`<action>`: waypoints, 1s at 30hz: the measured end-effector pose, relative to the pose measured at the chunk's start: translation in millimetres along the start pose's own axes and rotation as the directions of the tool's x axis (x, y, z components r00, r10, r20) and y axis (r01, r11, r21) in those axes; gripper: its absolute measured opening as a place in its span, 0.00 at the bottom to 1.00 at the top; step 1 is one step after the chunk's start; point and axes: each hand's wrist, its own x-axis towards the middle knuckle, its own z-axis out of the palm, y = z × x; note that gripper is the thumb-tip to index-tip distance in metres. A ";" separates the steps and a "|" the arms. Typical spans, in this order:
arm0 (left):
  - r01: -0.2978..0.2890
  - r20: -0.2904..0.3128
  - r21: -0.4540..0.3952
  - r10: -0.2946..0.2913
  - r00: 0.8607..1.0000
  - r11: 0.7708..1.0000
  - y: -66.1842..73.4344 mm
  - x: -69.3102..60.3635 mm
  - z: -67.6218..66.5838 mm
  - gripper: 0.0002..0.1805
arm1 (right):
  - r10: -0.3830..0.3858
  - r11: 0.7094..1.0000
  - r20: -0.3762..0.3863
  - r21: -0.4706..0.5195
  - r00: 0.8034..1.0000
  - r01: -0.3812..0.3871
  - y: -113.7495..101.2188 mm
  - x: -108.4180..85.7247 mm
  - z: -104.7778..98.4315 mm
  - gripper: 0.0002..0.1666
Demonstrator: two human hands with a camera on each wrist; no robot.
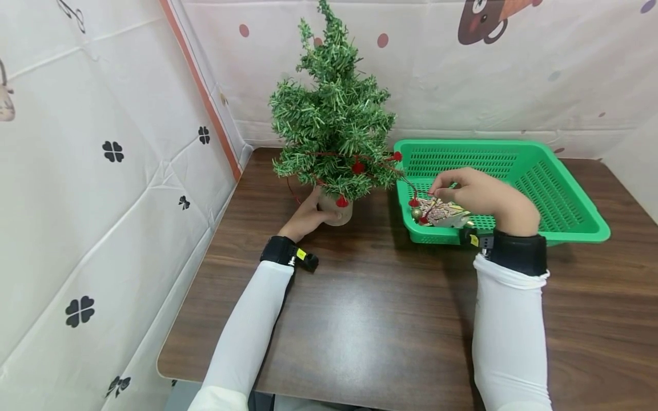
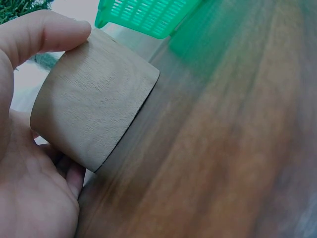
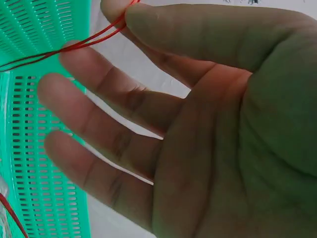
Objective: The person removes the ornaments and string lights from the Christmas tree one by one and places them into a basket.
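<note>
A small green artificial tree [image 1: 334,114] stands at the back of the table with a red string [image 1: 329,153] and red ornaments [image 1: 358,166] on its lower branches. My left hand [image 1: 307,216] grips its wooden base [image 1: 343,214], thumb and fingers around it; the left wrist view shows the base [image 2: 99,99] close up. Over the green basket [image 1: 576,235], my right hand [image 1: 480,194] pinches red string between thumb and index finger. In the right wrist view the doubled string [image 3: 94,38] runs from the fingertips, the other fingers loosely extended.
Inside the basket's left end lie a patterned pink-and-white item [image 1: 443,212], a gold ball [image 1: 416,213] and red ornaments. The brown table [image 1: 360,319] extends in front. A patterned cloth [image 1: 437,74] hangs behind, another along the left side.
</note>
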 end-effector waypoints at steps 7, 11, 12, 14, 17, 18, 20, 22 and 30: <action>0.004 -0.018 0.003 -0.004 1.000 1.000 0.0 -1.8 0.3 0.55 | -0.009 0.999 0.034 -0.047 0.999 0.011 -16.4 -2.4 4.2 0.13; 0.008 -0.018 0.006 -0.008 1.000 1.000 0.0 -2.1 0.4 0.56 | 0.000 0.999 0.019 -0.046 1.000 0.001 -32.9 -3.1 5.7 0.19; 0.012 -0.017 0.008 -0.012 1.000 1.000 0.1 -2.2 0.4 0.56 | -0.001 0.999 0.005 -0.045 1.000 0.002 -36.8 -3.8 5.8 0.20; 0.015 -0.016 0.012 -0.015 1.000 1.000 0.5 -2.3 0.5 0.56 | -0.023 0.999 -0.041 -0.046 0.999 0.021 -44.1 -6.4 5.8 0.18; 0.011 -0.011 0.023 -0.011 1.000 1.000 1.5 -2.2 0.4 0.56 | -0.096 0.995 -0.155 -0.041 0.983 0.091 -58.1 -13.1 7.1 0.13; 0.006 -0.011 0.025 -0.006 1.000 1.000 1.8 -2.1 0.4 0.56 | -0.135 0.991 -0.197 -0.051 0.971 0.128 -63.3 -15.2 8.6 0.11; 0.003 -0.010 0.028 -0.003 1.000 1.000 2.4 -2.2 0.2 0.56 | -0.221 0.975 -0.269 -0.068 0.937 0.210 -74.6 -17.2 13.0 0.08; 0.010 -0.014 0.027 -0.009 1.000 1.000 3.1 -2.9 0.2 0.56 | -0.307 0.951 -0.312 -0.089 0.899 0.295 -87.4 -17.3 19.4 0.06; 0.026 -0.024 0.016 -0.026 0.999 1.000 2.9 -2.1 2.5 0.57 | -0.392 0.920 -0.343 -0.163 0.854 0.357 -114.1 -2.6 43.3 0.11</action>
